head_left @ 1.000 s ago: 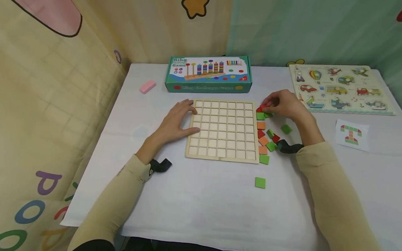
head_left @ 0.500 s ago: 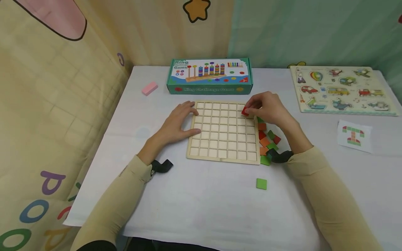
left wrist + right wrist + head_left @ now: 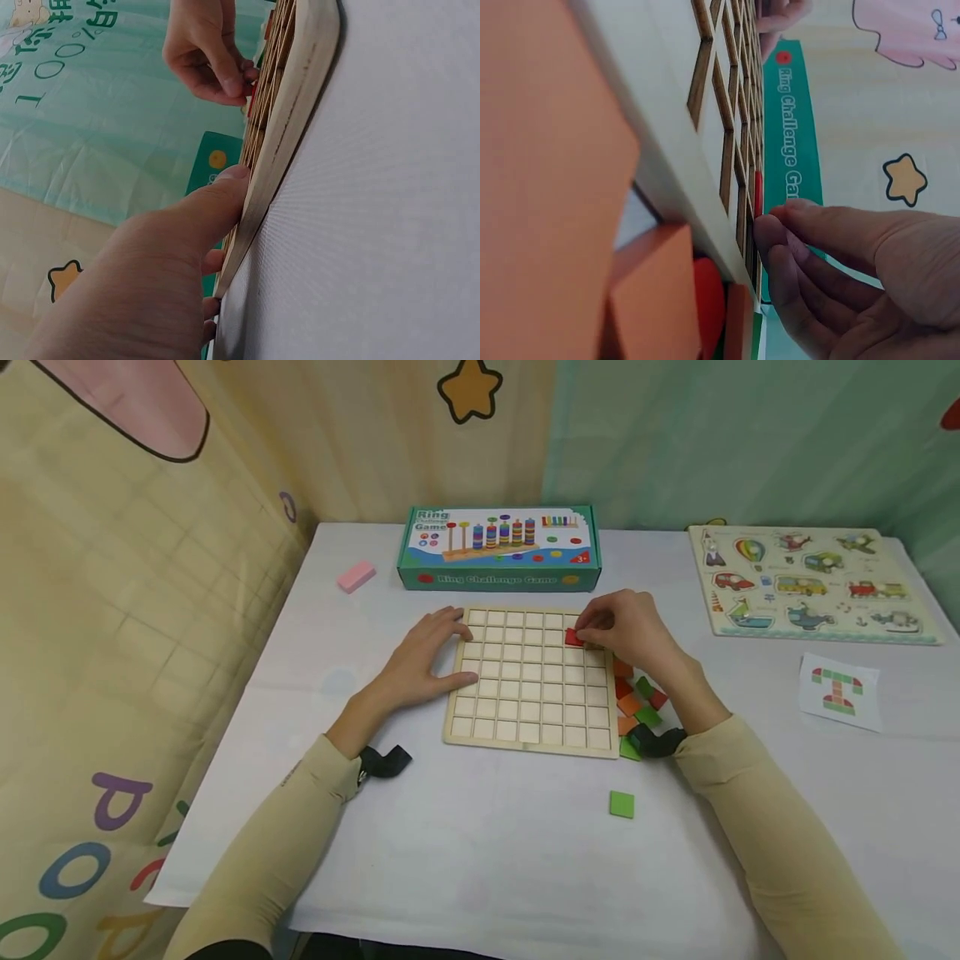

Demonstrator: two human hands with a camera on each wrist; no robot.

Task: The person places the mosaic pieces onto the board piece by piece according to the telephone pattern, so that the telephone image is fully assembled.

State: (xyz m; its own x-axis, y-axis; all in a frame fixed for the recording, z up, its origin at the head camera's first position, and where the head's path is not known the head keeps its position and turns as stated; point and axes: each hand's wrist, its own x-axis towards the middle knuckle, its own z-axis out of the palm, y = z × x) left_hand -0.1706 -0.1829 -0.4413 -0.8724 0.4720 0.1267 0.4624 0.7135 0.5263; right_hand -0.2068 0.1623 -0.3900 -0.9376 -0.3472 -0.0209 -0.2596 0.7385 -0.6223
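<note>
A square wooden grid board [image 3: 530, 747] lies flat on the white table. My left hand [image 3: 420, 662] rests at its left rim, thumb and fingers spread; in the left wrist view the thumb [image 3: 214, 202] lies on the rim. Near the board's upper right, my right hand [image 3: 626, 625] pinches a red tile [image 3: 573, 637] between thumb and fingertips. In the right wrist view this red tile [image 3: 758, 193] sits low at the grid, partly hidden by the dividers. Beside the right rim lie loose orange, red and green tiles, such as an orange tile [image 3: 628, 704], partly covered by the right arm.
A green tile [image 3: 622, 804] lies apart near the front. Behind the board stands a Ring Challenge Game box [image 3: 498, 578], with a pink block [image 3: 356, 577] to its left. A picture puzzle board [image 3: 825, 581] and a pattern card [image 3: 840, 692] lie at right.
My right hand has taken a red tile from the loose pile and moved left with it onto the grid's upper right. The left hand has stayed at the rim.
</note>
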